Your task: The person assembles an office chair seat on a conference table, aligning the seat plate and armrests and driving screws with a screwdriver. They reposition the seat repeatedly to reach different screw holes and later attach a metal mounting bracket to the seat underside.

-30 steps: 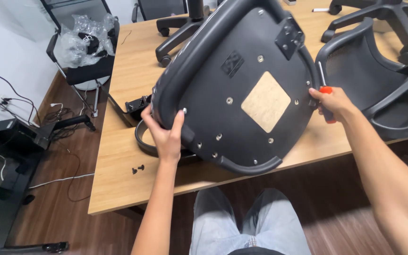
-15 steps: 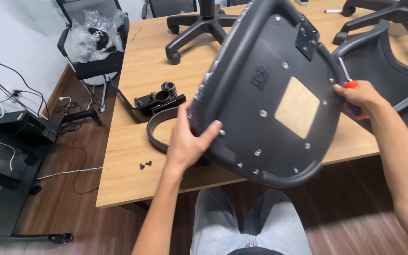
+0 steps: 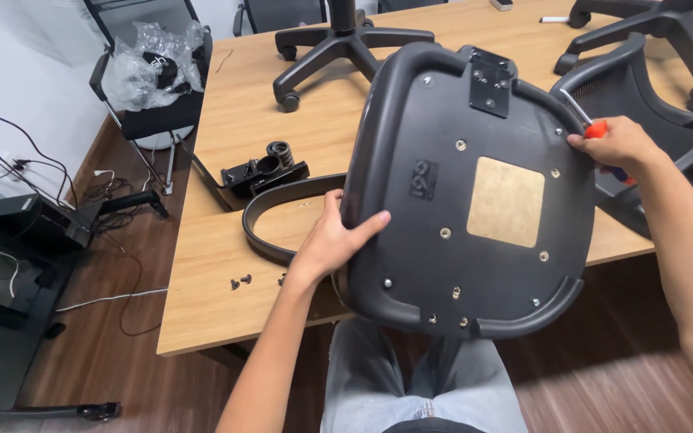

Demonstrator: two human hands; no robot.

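Observation:
A black plastic chair seat (image 3: 475, 200) is held up on edge over the front of the wooden table (image 3: 202, 305), its underside facing me, with a tan square patch and several screws. My left hand (image 3: 334, 236) grips its left rim, thumb on the underside. My right hand (image 3: 615, 144) holds the upper right rim and also clasps a screwdriver (image 3: 591, 120) with an orange handle. A black curved armrest piece (image 3: 270, 220) lies on the table behind my left hand.
A black metal mechanism (image 3: 262, 172) lies on the table, with loose screws (image 3: 241, 282) near the front edge. A chair base with castors (image 3: 338, 40) stands at the back. A mesh chair back (image 3: 651, 88) lies at right. A chair with plastic bags (image 3: 154, 68) and floor cables (image 3: 82, 208) are at left.
The seat has swung to the right and turned more upright and closer to me. My left hand slid along its left rim; my right hand stayed on the upper right edge.

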